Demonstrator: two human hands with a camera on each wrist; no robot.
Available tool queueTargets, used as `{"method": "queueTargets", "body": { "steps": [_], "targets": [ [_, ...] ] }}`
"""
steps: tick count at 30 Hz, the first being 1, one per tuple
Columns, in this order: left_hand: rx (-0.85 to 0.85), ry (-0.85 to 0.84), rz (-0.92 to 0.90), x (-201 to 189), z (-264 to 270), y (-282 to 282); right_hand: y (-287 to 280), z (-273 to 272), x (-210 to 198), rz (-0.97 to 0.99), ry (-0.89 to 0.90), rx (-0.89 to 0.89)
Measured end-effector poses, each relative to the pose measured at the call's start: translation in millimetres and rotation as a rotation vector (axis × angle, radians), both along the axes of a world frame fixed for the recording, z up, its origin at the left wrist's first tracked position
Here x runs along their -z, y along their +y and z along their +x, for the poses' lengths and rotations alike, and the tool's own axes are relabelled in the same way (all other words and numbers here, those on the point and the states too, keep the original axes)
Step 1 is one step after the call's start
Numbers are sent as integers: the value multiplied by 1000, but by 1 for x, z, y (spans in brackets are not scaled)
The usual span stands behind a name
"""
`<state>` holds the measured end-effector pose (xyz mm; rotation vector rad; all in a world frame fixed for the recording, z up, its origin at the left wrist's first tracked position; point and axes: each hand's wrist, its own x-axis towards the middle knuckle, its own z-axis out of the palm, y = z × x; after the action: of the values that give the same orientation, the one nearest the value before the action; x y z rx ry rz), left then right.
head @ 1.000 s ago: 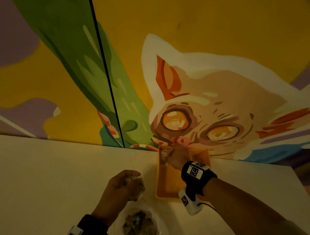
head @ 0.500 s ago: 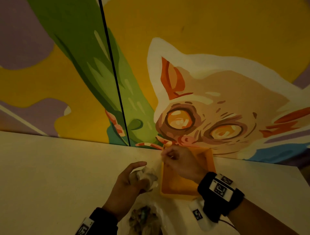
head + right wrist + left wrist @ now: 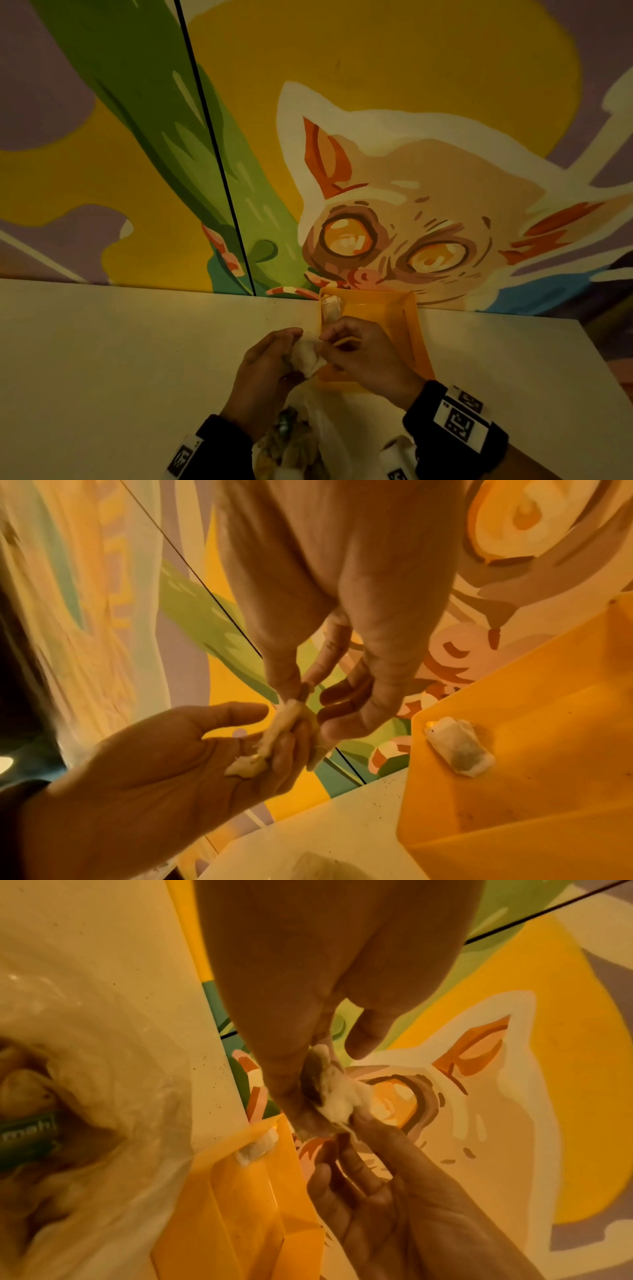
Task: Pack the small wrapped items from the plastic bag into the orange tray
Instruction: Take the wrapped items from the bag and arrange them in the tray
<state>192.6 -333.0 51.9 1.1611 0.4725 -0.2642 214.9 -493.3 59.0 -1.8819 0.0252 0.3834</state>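
A small white wrapped item (image 3: 306, 354) is held between both hands just left of the orange tray (image 3: 407, 329). My left hand (image 3: 270, 359) cradles it in curled fingers, with the thumb standing apart in the left wrist view. My right hand (image 3: 356, 349) pinches the item's (image 3: 287, 718) upper end between thumb and forefinger. Another wrapped item (image 3: 331, 306) lies in the tray's far left corner and shows flat on the tray floor (image 3: 459, 746). The plastic bag (image 3: 318, 435) lies open below my hands, with several more items inside.
The tray stands on a pale table (image 3: 120, 359) against a painted mural wall (image 3: 342, 137). A green packet (image 3: 27, 1134) shows inside the bag. Bare tabletop stretches to the left and to the right of the tray.
My right hand has drawn back from the tray's far corner, leaving one item there, and met my left hand. My left hand has lifted its item toward the tray's left edge.
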Motion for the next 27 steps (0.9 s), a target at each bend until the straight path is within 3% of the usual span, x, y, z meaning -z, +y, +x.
{"method": "queueTargets", "body": {
  "steps": [3,6,9,11,13,17,21,24,27],
  "targets": [
    [-68,43,-38,-2,1,-1,0,-6,-5,89,9,88],
    [-102,81,-51,-5,1,-1,1,-9,-9,316,60,233],
    [20,72,4,-6,0,0,2,-8,-9,515,128,376],
    [172,28,83,-9,-2,-4,4,-10,-7,541,160,388],
    [264,-47,145,-11,-4,-9,6,-13,-4,466,163,314],
    [202,-246,390,-3,0,-5,1,-15,1,250,162,98],
    [352,-395,573,-2,6,0,-11,-2,5,-32,4,-88],
    [399,-393,623,0,11,0,-20,10,7,-136,-77,-152],
    [293,-305,612,5,15,1,-27,26,7,-133,-59,-87]
  ]
}}
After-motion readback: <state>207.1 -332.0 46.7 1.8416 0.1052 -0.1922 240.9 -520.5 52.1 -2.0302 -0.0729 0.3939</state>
